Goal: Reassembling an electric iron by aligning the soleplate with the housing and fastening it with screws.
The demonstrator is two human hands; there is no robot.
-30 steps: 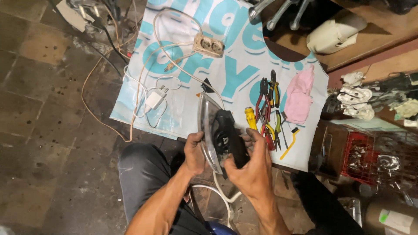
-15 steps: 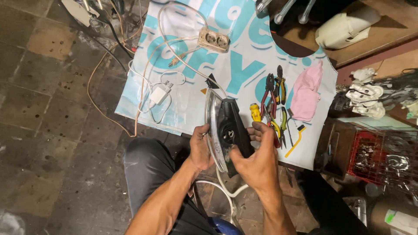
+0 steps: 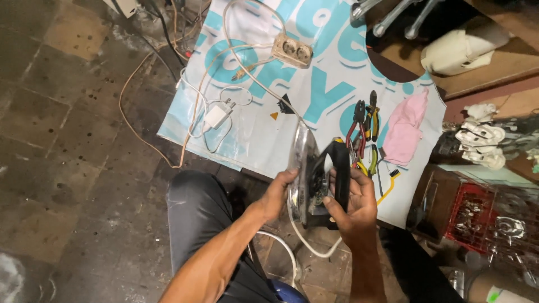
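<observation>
So both hands have the clothes iron up over the lap; left hand grips its metal plate, right hand its black body; pliers untouched at 1 o'clock; looks early on.

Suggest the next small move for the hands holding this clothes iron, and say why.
Probably tilt the clothes iron flatter to expose its inner parts. It stands on edge between the left hand, on the soleplate side, and the right hand, on the black handle, so its open side faces sideways.
</observation>
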